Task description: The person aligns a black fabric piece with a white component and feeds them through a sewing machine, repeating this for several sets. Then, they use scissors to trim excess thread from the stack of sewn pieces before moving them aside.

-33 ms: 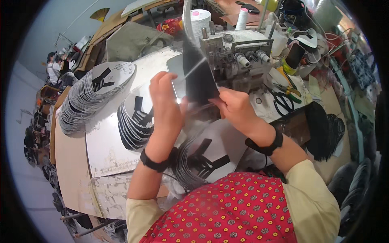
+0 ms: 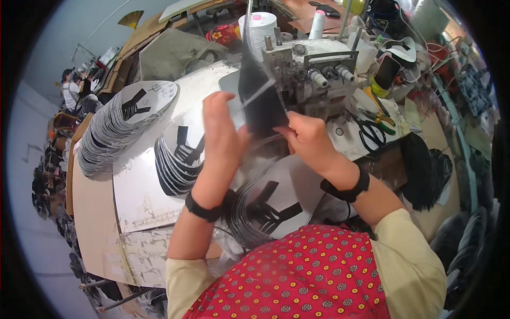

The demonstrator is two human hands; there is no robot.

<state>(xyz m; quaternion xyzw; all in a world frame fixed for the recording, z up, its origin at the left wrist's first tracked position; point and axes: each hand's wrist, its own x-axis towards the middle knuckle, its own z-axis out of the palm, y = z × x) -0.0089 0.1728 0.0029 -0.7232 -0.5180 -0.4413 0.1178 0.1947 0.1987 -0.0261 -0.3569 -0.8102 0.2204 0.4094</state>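
Sewing workshop: overlock machine [image 2: 313, 69], thread cones [image 2: 258, 29]

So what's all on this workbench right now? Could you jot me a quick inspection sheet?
Surface: pale worktable, scuffed, mostly covered.
Job's things: dark flat piece held up in front of the sewing machine.
Clutter: fanned stacks of white cut pieces with black marks, far left, middle and near the body; scissors; thread cones; black fabric at the right edge.
Grips: left hand and right hand both pinch the dark piece; black band on each wrist.
Cables: thin cords behind the machine, tangled, hard to trace.
Surroundings: another person at work far left; more benches beyond.
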